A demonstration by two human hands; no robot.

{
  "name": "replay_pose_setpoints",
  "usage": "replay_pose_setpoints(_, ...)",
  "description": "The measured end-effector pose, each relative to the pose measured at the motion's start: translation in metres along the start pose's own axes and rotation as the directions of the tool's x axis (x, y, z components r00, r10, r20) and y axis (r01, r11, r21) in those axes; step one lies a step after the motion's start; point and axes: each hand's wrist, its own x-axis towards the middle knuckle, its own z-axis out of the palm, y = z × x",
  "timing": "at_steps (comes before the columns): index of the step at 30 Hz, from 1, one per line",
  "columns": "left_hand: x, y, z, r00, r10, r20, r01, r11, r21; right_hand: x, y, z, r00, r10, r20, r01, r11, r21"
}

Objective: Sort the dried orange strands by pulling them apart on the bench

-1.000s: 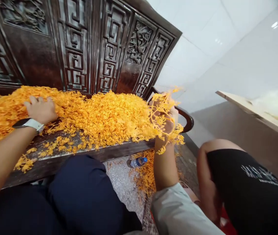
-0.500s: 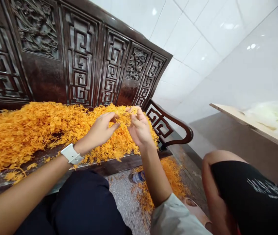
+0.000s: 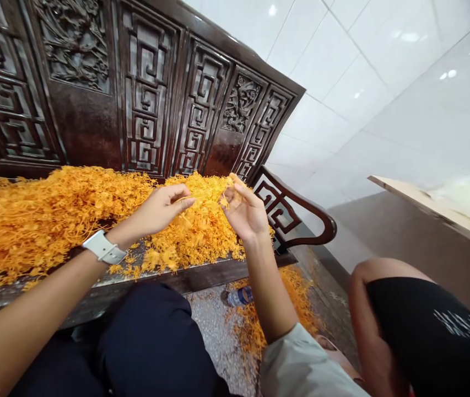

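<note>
A long heap of thin, stringy orange artificial flower pieces point(image 3: 94, 193) covers the bench seat, thick at both sides of a gap. My left hand point(image 3: 162, 207), with a white watch on its wrist, hovers over the heap; its thumb and index finger are apart and I see nothing between them. To its right, my right hand point(image 3: 249, 212) is raised with curled fingers. A small orange flower piece point(image 3: 225, 199) shows at its fingertips against the same-coloured heap, and its exact shape is hard to make out. The two hands are apart.
The dark carved wooden bench point(image 3: 90, 118) has a curved armrest point(image 3: 317, 212) at right. Below lie a plastic bottle point(image 3: 238, 296) and more orange pieces point(image 3: 296, 292) on the floor. Another person's leg point(image 3: 362, 309) is at right, near a board point(image 3: 425, 207) bearing clear plastic.
My hands have drawn apart; the orange strands that stretched between them no longer span the gap. My left hand moved left, and my right hand's fingers loosened. The view shifted slightly.
</note>
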Motion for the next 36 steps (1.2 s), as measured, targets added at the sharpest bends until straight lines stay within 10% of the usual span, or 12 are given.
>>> replay_pose_setpoints(13, -0.01, -0.01, 0.03, 0.97, -0.049, -0.239, 0.116, 0.956, 0.271, -0.024, 0.069, 0.059, 0.995, 0.009, 0.101, 0.008, 0.986, -0.168)
replay_pose_setpoints(22, -0.014, -0.007, 0.032, 0.987, -0.011, -0.158, 0.087, 0.869, 0.488, 0.013, 0.086, 0.044, 0.939, -0.004, -0.344, 0.039, 0.995, 0.095)
replay_pose_setpoints(28, 0.001, -0.028, 0.021, 0.921, -0.154, -0.357, 0.253, 0.934, 0.25, -0.008, 0.086, 0.029, 0.99, 0.004, -0.14, 0.0, 1.0, 0.029)
replay_pose_setpoints(33, 0.001, -0.086, -0.018, 0.811, -0.311, -0.496, 0.416, 0.902, 0.114, -0.055, 0.081, 0.025, 0.966, -0.047, 0.256, 0.097, 0.978, -0.186)
replay_pose_setpoints(36, -0.008, -0.116, -0.043, 0.812, -0.305, -0.497, 0.408, 0.906, 0.111, -0.064, 0.073, 0.018, 0.968, -0.08, 0.236, 0.126, 0.975, -0.185)
